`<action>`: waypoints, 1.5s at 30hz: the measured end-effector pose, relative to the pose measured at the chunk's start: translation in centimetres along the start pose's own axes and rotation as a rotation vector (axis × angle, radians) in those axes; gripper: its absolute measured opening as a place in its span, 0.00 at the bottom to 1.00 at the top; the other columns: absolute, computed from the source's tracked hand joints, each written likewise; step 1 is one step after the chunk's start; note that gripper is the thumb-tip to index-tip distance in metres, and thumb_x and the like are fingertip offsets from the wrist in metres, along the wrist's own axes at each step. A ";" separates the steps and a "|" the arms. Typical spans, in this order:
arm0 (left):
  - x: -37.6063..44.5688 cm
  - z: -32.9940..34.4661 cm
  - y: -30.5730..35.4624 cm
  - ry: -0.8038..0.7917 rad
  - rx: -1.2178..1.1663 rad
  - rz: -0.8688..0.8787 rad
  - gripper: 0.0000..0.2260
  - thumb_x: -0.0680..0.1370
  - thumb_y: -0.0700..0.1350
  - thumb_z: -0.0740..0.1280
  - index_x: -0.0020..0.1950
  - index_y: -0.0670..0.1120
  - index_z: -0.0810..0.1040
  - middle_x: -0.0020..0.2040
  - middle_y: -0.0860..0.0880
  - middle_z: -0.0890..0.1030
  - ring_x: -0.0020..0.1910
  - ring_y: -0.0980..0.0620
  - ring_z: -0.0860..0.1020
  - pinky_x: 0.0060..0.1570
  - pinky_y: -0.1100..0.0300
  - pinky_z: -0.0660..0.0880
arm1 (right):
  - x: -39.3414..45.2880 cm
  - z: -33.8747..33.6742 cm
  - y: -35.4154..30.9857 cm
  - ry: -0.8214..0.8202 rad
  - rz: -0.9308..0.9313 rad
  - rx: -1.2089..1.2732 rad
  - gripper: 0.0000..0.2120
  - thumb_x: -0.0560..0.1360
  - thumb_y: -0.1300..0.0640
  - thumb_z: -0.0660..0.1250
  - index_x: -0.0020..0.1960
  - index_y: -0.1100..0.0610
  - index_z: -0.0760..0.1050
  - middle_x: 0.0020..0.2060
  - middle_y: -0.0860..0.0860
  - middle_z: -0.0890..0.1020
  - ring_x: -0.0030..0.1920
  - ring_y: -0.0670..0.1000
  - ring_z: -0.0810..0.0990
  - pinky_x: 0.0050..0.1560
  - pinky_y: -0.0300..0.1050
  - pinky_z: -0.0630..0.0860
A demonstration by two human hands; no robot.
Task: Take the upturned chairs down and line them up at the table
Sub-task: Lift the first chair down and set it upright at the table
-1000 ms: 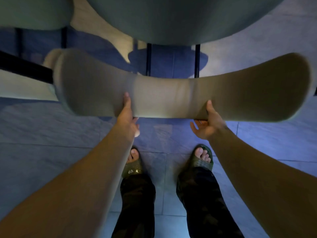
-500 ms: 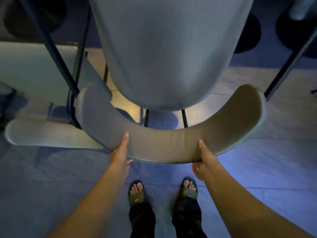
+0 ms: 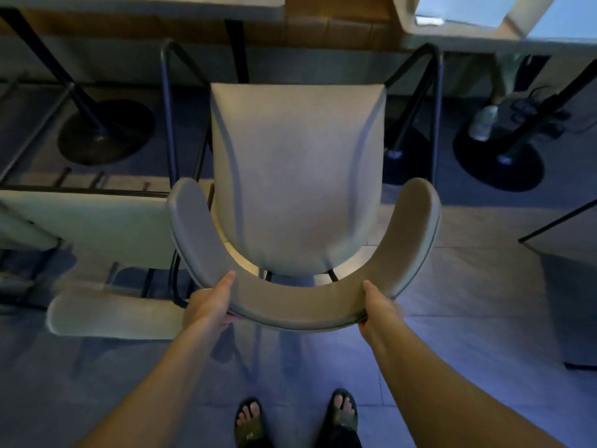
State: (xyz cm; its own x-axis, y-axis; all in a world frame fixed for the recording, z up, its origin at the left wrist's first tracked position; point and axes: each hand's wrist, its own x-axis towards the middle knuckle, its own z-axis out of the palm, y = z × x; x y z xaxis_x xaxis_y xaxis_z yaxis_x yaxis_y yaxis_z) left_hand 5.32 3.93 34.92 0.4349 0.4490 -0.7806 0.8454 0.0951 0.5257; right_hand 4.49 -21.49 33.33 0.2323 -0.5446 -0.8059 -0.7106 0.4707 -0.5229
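Nearest the camera, two feet in dark sandals (image 3: pixel 345 415) stand on the grey tiled floor (image 3: pixel 484 350). Both bare forearms reach forward from the lower edge.

The left hand (image 3: pixel 206 307) is closed on the curved backrest (image 3: pixel 300 305) of the chair (image 3: pixel 297 176), thumb lying on the top face and fingers wrapped under the near edge. The right hand (image 3: pixel 376 310) is clamped on the same backrest further right, thumb on top, fingers curled beneath; its outline is slightly blurred.

The chair stands upright with its seat facing up and pointing away from the person, the backrest ends curving forward on both sides of the seat. Black tubular frame (image 3: pixel 434 118) rises at both sides of the seat. Whether all legs touch the floor cannot be determined.

Just left of it stands a second chair (image 3: pixel 106 231) of the same pale upholstery, its backrest alongside the left hand.

Beyond the seat's far edge runs the table (image 3: pixel 339 30), its wooden edge directly ahead of the chair. Round black pedestal bases (image 3: pixel 106 134) sit on the floor below it at left and right.
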 end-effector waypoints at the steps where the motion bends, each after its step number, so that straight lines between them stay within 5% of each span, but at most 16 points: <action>1: -0.5 -0.1 0.7 -0.002 0.028 0.007 0.22 0.74 0.58 0.70 0.58 0.44 0.72 0.52 0.43 0.79 0.42 0.40 0.84 0.44 0.52 0.79 | -0.4 0.0 -0.7 -0.012 -0.011 -0.012 0.23 0.71 0.49 0.74 0.59 0.60 0.73 0.44 0.56 0.77 0.46 0.61 0.78 0.58 0.60 0.79; 8: -2.5 -0.2 6.4 -0.017 0.109 0.063 0.17 0.77 0.56 0.67 0.59 0.47 0.74 0.52 0.42 0.81 0.36 0.43 0.83 0.44 0.51 0.81 | -2.6 0.7 -5.8 -0.031 -0.140 -0.134 0.17 0.64 0.50 0.69 0.46 0.59 0.73 0.40 0.57 0.81 0.46 0.63 0.82 0.53 0.61 0.81; 11: -3.1 0.0 8.8 -0.013 0.102 0.044 0.18 0.77 0.55 0.66 0.61 0.46 0.74 0.53 0.42 0.81 0.37 0.46 0.81 0.36 0.55 0.77 | -3.1 1.5 -8.2 -0.023 -0.172 -0.234 0.12 0.62 0.50 0.64 0.41 0.56 0.73 0.44 0.59 0.82 0.46 0.63 0.82 0.52 0.58 0.81; 14: -2.7 0.7 10.9 -0.004 0.089 0.038 0.17 0.78 0.54 0.66 0.61 0.45 0.74 0.51 0.43 0.79 0.37 0.48 0.78 0.34 0.56 0.75 | -3.3 2.8 -10.2 -0.044 -0.188 -0.280 0.16 0.63 0.51 0.62 0.47 0.58 0.75 0.45 0.59 0.83 0.43 0.60 0.80 0.48 0.52 0.80; 18: -1.4 1.7 13.3 0.003 0.049 0.027 0.17 0.78 0.53 0.66 0.64 0.46 0.74 0.56 0.43 0.78 0.39 0.49 0.76 0.40 0.54 0.76 | -2.7 5.0 -12.4 -0.035 -0.187 -0.323 0.17 0.67 0.54 0.64 0.53 0.60 0.76 0.46 0.59 0.83 0.47 0.61 0.82 0.53 0.59 0.81; 21: -0.2 2.4 14.7 -0.012 0.045 0.023 0.16 0.78 0.52 0.65 0.63 0.47 0.73 0.52 0.45 0.80 0.41 0.51 0.78 0.46 0.52 0.77 | -2.7 6.2 -13.9 -0.037 -0.187 -0.321 0.13 0.70 0.55 0.64 0.52 0.60 0.74 0.46 0.59 0.82 0.48 0.60 0.82 0.53 0.58 0.81; 29: 0.6 3.1 15.6 0.067 0.134 0.028 0.13 0.77 0.55 0.65 0.52 0.46 0.75 0.40 0.45 0.79 0.35 0.50 0.76 0.43 0.52 0.78 | -2.3 6.9 -14.3 0.012 -0.204 -0.373 0.09 0.68 0.52 0.61 0.43 0.57 0.74 0.43 0.56 0.83 0.46 0.58 0.82 0.54 0.57 0.81; 35: 0.7 3.0 15.7 0.056 0.142 0.030 0.12 0.78 0.55 0.65 0.50 0.46 0.74 0.39 0.46 0.77 0.35 0.50 0.76 0.47 0.50 0.78 | -3.7 8.0 -14.9 0.350 -0.217 -0.451 0.24 0.73 0.52 0.69 0.63 0.59 0.64 0.62 0.58 0.73 0.61 0.59 0.74 0.58 0.51 0.72; 38: 0.5 2.8 15.6 0.030 0.131 0.021 0.12 0.78 0.54 0.64 0.52 0.46 0.73 0.39 0.47 0.76 0.36 0.50 0.75 0.46 0.50 0.77 | -5.5 8.1 -14.0 0.486 -0.512 -0.740 0.33 0.73 0.55 0.70 0.72 0.58 0.58 0.74 0.59 0.60 0.71 0.59 0.63 0.63 0.55 0.66; 40: 0.5 2.7 15.7 0.009 0.124 0.024 0.13 0.78 0.55 0.64 0.54 0.47 0.72 0.39 0.48 0.75 0.39 0.49 0.76 0.47 0.49 0.78 | -6.2 8.8 -12.5 0.419 -0.732 -0.988 0.37 0.74 0.53 0.69 0.77 0.56 0.54 0.79 0.58 0.48 0.78 0.61 0.50 0.72 0.61 0.59; 42: 0.7 2.6 15.7 -0.007 0.141 0.036 0.14 0.77 0.56 0.63 0.55 0.47 0.72 0.41 0.48 0.75 0.46 0.46 0.76 0.50 0.48 0.79 | -7.7 10.3 -11.1 0.245 -0.816 -1.219 0.31 0.78 0.47 0.61 0.77 0.53 0.58 0.80 0.56 0.44 0.79 0.60 0.38 0.74 0.68 0.43; 44: 0.8 2.3 15.7 -0.014 0.172 0.029 0.17 0.75 0.58 0.63 0.56 0.46 0.74 0.43 0.46 0.77 0.50 0.44 0.77 0.51 0.46 0.80 | -10.3 12.5 -9.4 0.016 -0.861 -1.431 0.26 0.80 0.40 0.51 0.72 0.51 0.68 0.79 0.55 0.57 0.80 0.59 0.44 0.71 0.71 0.35; 45: 0.7 2.2 15.7 -0.017 0.176 0.031 0.19 0.74 0.59 0.63 0.56 0.46 0.75 0.45 0.45 0.78 0.51 0.43 0.77 0.51 0.46 0.80 | -11.7 13.6 -8.4 -0.125 -0.875 -1.478 0.27 0.80 0.38 0.48 0.67 0.51 0.74 0.74 0.56 0.68 0.78 0.59 0.56 0.72 0.70 0.36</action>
State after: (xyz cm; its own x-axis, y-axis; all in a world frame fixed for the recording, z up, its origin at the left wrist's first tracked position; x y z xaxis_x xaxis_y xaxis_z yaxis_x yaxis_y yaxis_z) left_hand 19.60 3.84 41.89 0.4650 0.4345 -0.7713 0.8722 -0.0756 0.4833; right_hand 16.81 -9.66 43.35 0.8490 -0.1842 -0.4953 -0.2993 -0.9401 -0.1633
